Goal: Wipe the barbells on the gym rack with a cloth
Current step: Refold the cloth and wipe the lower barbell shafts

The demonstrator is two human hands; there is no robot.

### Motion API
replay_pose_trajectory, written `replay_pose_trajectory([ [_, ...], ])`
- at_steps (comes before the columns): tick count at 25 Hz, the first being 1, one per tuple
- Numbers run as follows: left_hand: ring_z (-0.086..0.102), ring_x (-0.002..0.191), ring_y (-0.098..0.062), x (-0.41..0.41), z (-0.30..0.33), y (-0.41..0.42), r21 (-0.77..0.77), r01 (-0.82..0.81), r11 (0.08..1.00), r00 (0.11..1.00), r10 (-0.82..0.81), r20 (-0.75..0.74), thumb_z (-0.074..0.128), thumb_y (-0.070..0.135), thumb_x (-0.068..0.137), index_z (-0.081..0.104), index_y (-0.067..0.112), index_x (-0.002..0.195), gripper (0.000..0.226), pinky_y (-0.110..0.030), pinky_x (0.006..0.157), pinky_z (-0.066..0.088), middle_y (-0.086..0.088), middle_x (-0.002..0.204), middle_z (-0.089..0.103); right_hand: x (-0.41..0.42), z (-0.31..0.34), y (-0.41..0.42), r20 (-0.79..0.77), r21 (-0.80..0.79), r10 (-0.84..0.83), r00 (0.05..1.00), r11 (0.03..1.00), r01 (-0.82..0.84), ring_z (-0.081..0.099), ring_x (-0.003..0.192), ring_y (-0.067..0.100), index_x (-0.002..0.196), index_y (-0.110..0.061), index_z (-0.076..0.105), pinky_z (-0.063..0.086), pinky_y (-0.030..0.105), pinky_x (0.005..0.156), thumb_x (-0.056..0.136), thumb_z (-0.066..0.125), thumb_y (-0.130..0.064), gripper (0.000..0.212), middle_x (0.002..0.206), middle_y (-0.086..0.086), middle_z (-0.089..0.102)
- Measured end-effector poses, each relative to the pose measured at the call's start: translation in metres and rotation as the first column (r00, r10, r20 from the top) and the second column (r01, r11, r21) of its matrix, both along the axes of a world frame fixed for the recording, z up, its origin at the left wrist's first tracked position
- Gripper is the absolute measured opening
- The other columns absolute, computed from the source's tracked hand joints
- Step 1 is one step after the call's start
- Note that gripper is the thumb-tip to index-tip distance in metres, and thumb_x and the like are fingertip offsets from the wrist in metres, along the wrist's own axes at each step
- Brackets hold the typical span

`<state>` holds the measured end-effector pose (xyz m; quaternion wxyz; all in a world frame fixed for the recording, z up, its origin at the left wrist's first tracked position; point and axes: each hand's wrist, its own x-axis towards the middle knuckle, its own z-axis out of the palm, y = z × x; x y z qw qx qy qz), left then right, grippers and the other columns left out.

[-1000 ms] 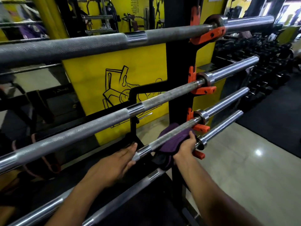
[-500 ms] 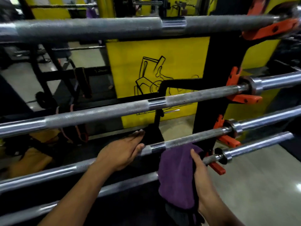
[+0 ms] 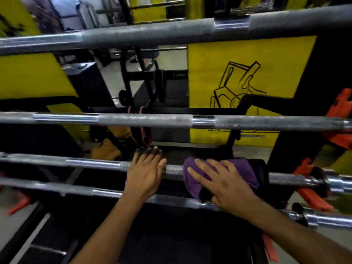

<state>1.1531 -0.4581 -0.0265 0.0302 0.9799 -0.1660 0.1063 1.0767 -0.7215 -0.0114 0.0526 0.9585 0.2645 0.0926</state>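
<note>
Where the flat right hand (image 3: 226, 184) presses the cloth (image 3: 194, 180), the barbell (image 3: 95, 163) is hidden; left hand (image 3: 145, 174) rests flat

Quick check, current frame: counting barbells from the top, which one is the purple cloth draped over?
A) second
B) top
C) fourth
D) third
D: the purple cloth lies over the third barbell, pressed there by the right hand; the left hand rests on the same bar beside it.
</note>
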Motion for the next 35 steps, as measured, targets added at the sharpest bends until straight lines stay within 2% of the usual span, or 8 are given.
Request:
replay_pose_trajectory([
  [6,0.026,0.15,-0.018,-0.022,-0.01,0.025,-0.157,-0.179,0.971,0.984,0.181,-0.005,0.014,0.049,0.103,0.042,0.015,0.151,0.066,-0.044,0.125,0.013,-0.002,0.159,0.037,0.03,-0.002,-0.01,0.046,-0.095,0.132,0.99,0.987,-0.127,0.059,0.086,0.035,0.152,-0.015,0.032,0.05,0.044,0.062,0.051,0.082,-0.037,0.115,0.133,0.017,0.056],
  [10,0.009,0.155,-0.023,0.001,-0.005,0.098,-0.368,-0.484,0.794,0.864,0.501,-0.056,0.014,0.053,0.103,0.027,0.01,0.157,0.07,-0.047,0.125,0.007,-0.008,0.166,0.019,0.049,0.0,0.008,0.012,-0.137,0.169,0.985,0.976,-0.166,0.059,0.077,0.033,0.152,-0.007,0.03,0.05,0.043,0.05,0.059,0.085,-0.035,0.111,0.115,0.02,0.06],
  [14,-0.003,0.154,-0.033,0.031,-0.005,0.124,-0.443,-0.614,0.654,0.774,0.61,-0.172,0.026,0.037,0.109,0.022,-0.001,0.155,0.06,-0.052,0.124,0.004,-0.02,0.165,0.012,0.063,0.01,0.052,-0.073,-0.109,0.287,0.955,0.95,-0.293,0.055,0.101,0.031,0.157,-0.012,0.0,0.052,0.041,0.071,0.092,0.053,-0.039,0.088,0.137,0.016,0.043],
  [19,-0.013,0.154,-0.024,0.029,-0.007,0.12,-0.466,-0.605,0.645,0.779,0.599,-0.183,0.022,0.035,0.11,0.014,0.003,0.158,0.059,-0.043,0.123,-0.005,-0.013,0.168,0.002,0.094,0.01,0.14,-0.039,-0.042,0.366,0.93,0.929,-0.367,0.058,0.103,0.034,0.157,-0.01,0.012,0.055,0.044,0.072,0.097,0.047,-0.032,0.074,0.139,0.018,0.041],
  [23,-0.011,0.154,-0.028,0.03,-0.006,0.126,-0.419,-0.598,0.683,0.79,0.589,-0.168,0.021,0.033,0.11,0.016,0.002,0.158,0.057,-0.045,0.124,-0.003,-0.016,0.167,0.006,0.109,0.017,0.185,-0.084,-0.01,0.394,0.915,0.918,-0.396,0.061,0.105,0.037,0.157,-0.012,0.014,0.056,0.047,0.079,0.095,0.056,-0.035,0.078,0.144,0.02,0.038],
  [28,-0.003,0.154,-0.035,0.035,-0.009,0.13,-0.38,-0.591,0.711,0.794,0.595,-0.122,0.024,0.028,0.11,0.02,-0.003,0.155,0.054,-0.047,0.124,0.0,-0.021,0.165,0.012,0.099,0.024,0.123,-0.159,0.041,0.375,0.913,0.927,-0.374,0.062,0.101,0.035,0.159,-0.032,0.008,0.047,0.037,0.071,0.092,0.059,-0.039,0.084,0.15,0.012,0.035],
  [31,-0.004,0.154,-0.035,0.037,-0.015,0.13,-0.41,-0.587,0.698,0.789,0.606,-0.1,0.024,0.027,0.11,0.019,-0.004,0.155,0.054,-0.046,0.124,-0.002,-0.022,0.165,0.011,0.076,0.022,0.053,-0.201,0.016,0.31,0.929,0.95,-0.313,0.06,0.102,0.03,0.156,-0.041,-0.003,0.049,0.037,0.076,0.089,0.06,-0.042,0.093,0.152,0.006,0.03],
  [35,-0.004,0.154,-0.036,0.04,-0.021,0.129,-0.436,-0.579,0.689,0.785,0.616,-0.068,0.027,0.024,0.11,0.02,-0.006,0.154,0.054,-0.047,0.123,-0.001,-0.024,0.164,0.012,0.059,0.02,0.016,-0.18,-0.088,0.246,0.952,0.96,-0.265,0.057,0.107,0.028,0.156,-0.038,-0.012,0.05,0.037,0.075,0.089,0.059,-0.043,0.098,0.155,0.005,0.024],
])
